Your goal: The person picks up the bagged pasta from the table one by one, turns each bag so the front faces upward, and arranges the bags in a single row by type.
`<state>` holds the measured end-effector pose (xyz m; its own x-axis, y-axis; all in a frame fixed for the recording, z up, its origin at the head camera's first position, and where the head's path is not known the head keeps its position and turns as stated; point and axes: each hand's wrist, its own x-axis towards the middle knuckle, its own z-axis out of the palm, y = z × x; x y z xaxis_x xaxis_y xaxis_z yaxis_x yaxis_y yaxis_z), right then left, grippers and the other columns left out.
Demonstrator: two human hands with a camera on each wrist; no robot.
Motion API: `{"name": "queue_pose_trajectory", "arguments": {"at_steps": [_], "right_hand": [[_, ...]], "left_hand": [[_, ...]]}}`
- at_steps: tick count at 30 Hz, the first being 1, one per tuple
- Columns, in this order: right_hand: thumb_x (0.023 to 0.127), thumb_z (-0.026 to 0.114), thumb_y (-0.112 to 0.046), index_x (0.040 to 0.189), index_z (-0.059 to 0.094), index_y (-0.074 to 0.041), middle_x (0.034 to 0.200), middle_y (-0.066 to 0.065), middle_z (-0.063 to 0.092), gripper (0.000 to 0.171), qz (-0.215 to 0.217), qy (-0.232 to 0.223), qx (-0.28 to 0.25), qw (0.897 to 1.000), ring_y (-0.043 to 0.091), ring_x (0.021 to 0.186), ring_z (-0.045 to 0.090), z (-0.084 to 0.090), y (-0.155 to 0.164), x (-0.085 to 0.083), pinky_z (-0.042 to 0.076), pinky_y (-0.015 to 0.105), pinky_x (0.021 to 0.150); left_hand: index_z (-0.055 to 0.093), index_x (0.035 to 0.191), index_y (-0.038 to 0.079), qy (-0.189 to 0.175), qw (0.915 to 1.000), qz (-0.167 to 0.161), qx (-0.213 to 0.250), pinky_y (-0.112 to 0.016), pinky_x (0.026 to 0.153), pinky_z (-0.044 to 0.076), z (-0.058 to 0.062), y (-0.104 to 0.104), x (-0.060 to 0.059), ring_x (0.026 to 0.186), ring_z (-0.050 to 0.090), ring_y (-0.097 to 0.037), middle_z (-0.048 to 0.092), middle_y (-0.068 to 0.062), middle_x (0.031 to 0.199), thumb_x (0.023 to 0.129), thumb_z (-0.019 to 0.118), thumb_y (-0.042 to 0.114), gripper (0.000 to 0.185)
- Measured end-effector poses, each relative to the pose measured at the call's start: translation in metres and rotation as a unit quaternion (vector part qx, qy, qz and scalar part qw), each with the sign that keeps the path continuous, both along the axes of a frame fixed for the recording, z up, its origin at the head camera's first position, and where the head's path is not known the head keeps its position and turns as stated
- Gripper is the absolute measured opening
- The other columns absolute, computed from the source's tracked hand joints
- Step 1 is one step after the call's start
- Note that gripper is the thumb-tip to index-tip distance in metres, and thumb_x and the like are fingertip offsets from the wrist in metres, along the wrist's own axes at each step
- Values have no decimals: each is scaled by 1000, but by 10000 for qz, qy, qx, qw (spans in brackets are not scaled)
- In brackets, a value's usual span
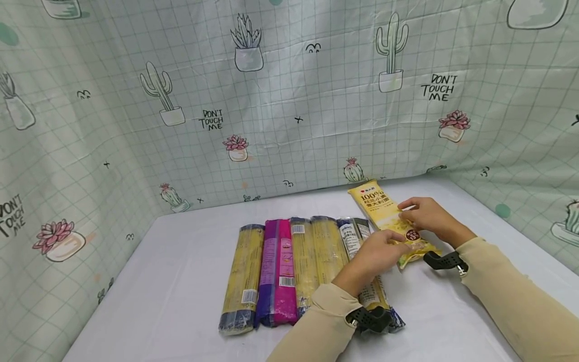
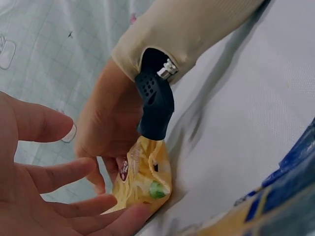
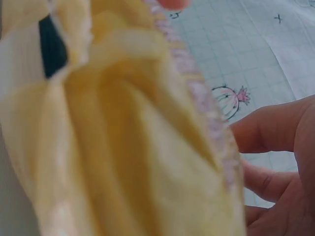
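Note:
A yellow packet of pasta (image 1: 380, 213) lies slanted near the back right of the white table. My right hand (image 1: 427, 217) is at its right edge, fingertips touching or very near the wrapper; fingers look fairly straight and apart. My left hand (image 1: 373, 255) hovers over the packet's lower left side. In the left wrist view the left hand's fingers (image 2: 64, 174) are spread, some overlapping the packet (image 2: 147, 177). The packet's crimped end (image 3: 211, 113) fills much of the right wrist view and hides the right fingertips.
Left of the yellow packet several long pasta packets lie in a row: a yellow one (image 1: 244, 266), a pink and purple one (image 1: 277, 266), two more yellow ones and a blue-ended one (image 1: 348, 239), partly under the left forearm. A cactus-print curtain (image 1: 289, 100) surrounds the table (image 1: 176, 281).

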<state>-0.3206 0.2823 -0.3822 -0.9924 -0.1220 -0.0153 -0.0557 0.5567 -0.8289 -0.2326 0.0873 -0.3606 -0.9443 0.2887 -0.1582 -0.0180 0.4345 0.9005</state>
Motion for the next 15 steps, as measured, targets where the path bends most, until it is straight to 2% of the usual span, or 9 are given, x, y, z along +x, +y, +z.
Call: {"name": "queue_pose_trajectory", "arguments": {"at_steps": [6, 10, 15], "right_hand": [[95, 55, -15, 131, 49, 14, 122, 34, 59, 46, -117, 33, 509, 9986, 19, 76, 59, 5, 1, -1, 54, 32, 64], [96, 55, -19, 129, 51, 13, 121, 34, 59, 46, -229, 185, 797, 9964, 23, 84, 63, 6, -1, 0, 56, 33, 67], [97, 56, -21, 126, 56, 10, 117, 33, 62, 42, -376, 507, 1148, 9914, 29, 88, 64, 8, -7, 3, 55, 36, 66]], "left_hand": [[73, 115, 21, 499, 9972, -410, -377, -35, 81, 51, 4, -12, -2, 95, 60, -9, 67, 9, 108, 94, 68, 34, 25], [72, 116, 18, 751, 9937, -644, -525, -32, 81, 51, 5, -22, -4, 98, 61, -9, 68, 8, 107, 97, 65, 33, 25], [71, 118, 16, 1013, 9881, -946, -674, -30, 77, 51, 7, -33, -4, 96, 62, -8, 68, 7, 108, 99, 63, 32, 26]]}}
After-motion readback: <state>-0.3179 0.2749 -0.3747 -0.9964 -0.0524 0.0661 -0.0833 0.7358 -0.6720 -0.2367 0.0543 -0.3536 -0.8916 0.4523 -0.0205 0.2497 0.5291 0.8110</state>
